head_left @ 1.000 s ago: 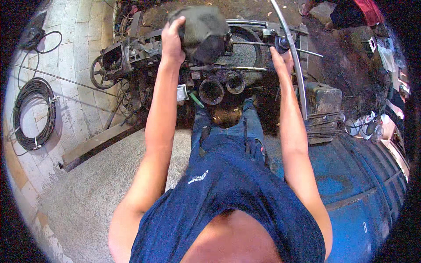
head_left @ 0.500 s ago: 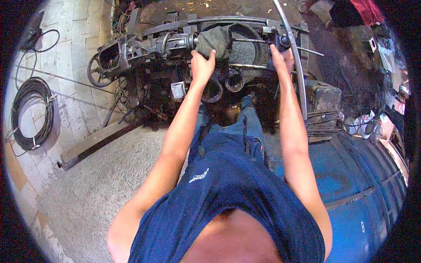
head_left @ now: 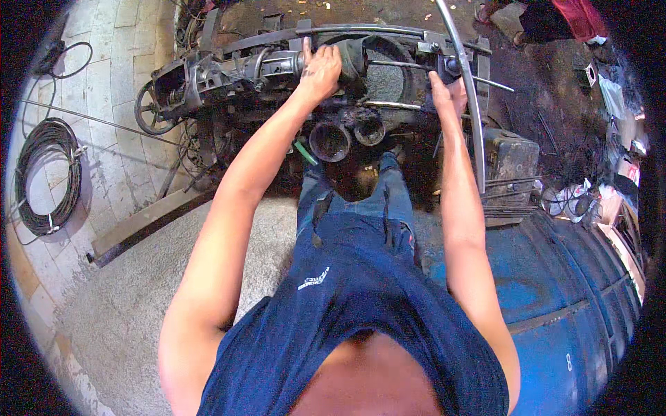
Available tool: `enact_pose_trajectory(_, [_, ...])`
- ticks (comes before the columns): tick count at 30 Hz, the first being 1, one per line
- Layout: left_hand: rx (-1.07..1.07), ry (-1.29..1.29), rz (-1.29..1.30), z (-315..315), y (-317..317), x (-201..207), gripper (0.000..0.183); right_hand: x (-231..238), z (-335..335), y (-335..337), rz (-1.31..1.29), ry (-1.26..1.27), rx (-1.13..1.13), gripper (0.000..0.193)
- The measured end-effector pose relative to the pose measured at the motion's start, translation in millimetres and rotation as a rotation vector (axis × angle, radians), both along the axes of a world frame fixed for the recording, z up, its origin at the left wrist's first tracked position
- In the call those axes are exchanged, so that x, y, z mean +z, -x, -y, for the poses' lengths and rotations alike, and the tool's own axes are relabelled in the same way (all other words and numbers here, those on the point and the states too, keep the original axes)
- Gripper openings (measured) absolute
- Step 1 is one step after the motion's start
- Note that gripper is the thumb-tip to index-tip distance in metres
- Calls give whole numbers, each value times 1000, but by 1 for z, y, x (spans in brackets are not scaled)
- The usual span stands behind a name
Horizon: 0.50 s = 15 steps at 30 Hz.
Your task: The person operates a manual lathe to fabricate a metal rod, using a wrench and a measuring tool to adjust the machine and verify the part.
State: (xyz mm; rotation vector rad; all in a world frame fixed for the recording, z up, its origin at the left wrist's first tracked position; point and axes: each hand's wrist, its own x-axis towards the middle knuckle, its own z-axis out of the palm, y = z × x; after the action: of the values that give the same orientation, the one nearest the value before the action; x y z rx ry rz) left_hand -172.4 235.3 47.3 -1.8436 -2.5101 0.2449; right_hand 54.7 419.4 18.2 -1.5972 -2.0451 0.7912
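The greasy machine [head_left: 277, 69] takes my left hand [head_left: 320, 69] pressed flat, fingers open, to steady it, while my right hand [head_left: 447, 93] grips its handle [head_left: 444, 66] for leverage.

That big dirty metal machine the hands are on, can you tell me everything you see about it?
The machine looks like dark, greasy, rusty metal, standing on dirty ground in front of the person. It has a spoked wheel at its left end, thin rods across its right half, and two round open pipes underneath. The left hand rests on its middle; the right hand grips near its right end.
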Motion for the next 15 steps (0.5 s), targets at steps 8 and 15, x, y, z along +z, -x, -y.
enact_pose_trajectory(8, [132, 139, 219, -23, 18, -15, 36, 11, -7, -5, -58, 231, 105, 95])
enact_pose_trajectory(15, [168, 205, 239, -28, 15, -9, 51, 22, -7, -8, 18, 247, 58, 75])
